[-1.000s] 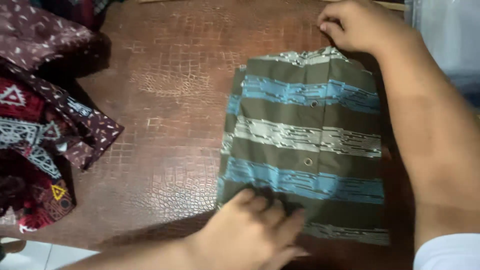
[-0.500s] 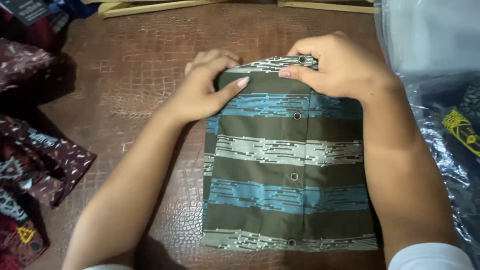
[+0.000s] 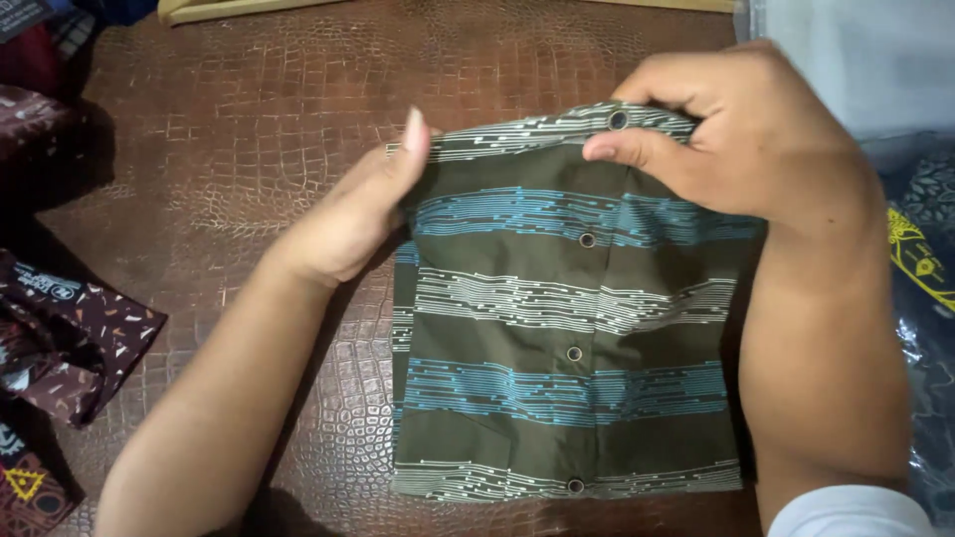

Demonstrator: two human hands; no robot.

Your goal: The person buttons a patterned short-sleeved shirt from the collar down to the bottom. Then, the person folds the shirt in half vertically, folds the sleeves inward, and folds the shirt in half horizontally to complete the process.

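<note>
- Olive-green cloth, striped in blue and white: folded shirt (image 3: 567, 328) lying flat at mid-frame on the desk (image 3: 249, 149), buttons in a line down its front.
- Brown, crocodile-embossed leather-look surface on that desk, showing from 9 to 12 o'clock of the shirt.
- Left hand (image 3: 353, 214) at 10 o'clock of the shirt, tucked against the upper left edge, fingers (image 3: 413, 134) straight and loosely spread, thumb up over the cloth; flat against the fabric, not closed on it.
- Right hand (image 3: 751, 139) at 1 o'clock, fingers pinched shut on the shirt's top edge beside the uppermost button, that edge lifted slightly off the desk.
- Maroon patterned garments (image 3: 60, 328) heaped at 9 o'clock, well apart from the shirt.
- Clear plastic bags (image 3: 920, 259) at 3 o'clock, just beyond the right forearm, dark printed cloth inside.
- Pale wooden strip (image 3: 229, 10) along the desk's far edge at 11 o'clock.
</note>
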